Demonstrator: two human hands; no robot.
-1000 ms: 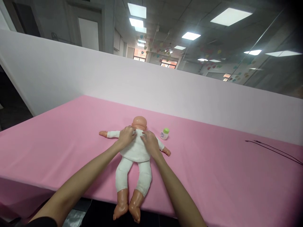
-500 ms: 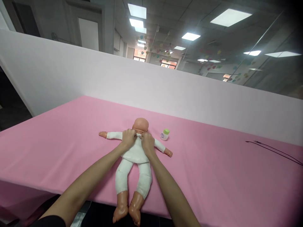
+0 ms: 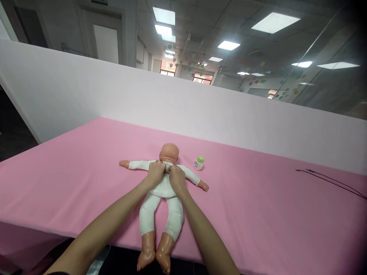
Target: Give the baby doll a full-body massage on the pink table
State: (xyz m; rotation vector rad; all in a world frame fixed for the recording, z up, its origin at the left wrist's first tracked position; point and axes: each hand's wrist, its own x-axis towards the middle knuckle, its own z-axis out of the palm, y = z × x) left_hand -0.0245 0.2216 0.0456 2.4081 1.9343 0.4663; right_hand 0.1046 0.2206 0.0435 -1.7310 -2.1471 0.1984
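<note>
A baby doll (image 3: 164, 188) with a white cloth body lies on the pink-covered table (image 3: 252, 214), its bald head away from me and its feet at the near edge. The back of the head shows, so it seems face down. My left hand (image 3: 156, 171) is closed on the upper back, left of the middle. Close beside it, my right hand (image 3: 177, 178) is closed too, right of the middle. Both pinch at the white cloth below the neck; the fingertips are partly hidden.
A small jar (image 3: 198, 163) with a green lid stands right of the doll's head. Thin black cables (image 3: 332, 182) lie at the far right. A white partition (image 3: 172, 103) with glass above runs behind the table.
Both hands have slid slightly down the doll's back, away from the neck, and stay closed. More of the shoulders shows. The camera view has shifted a little.
</note>
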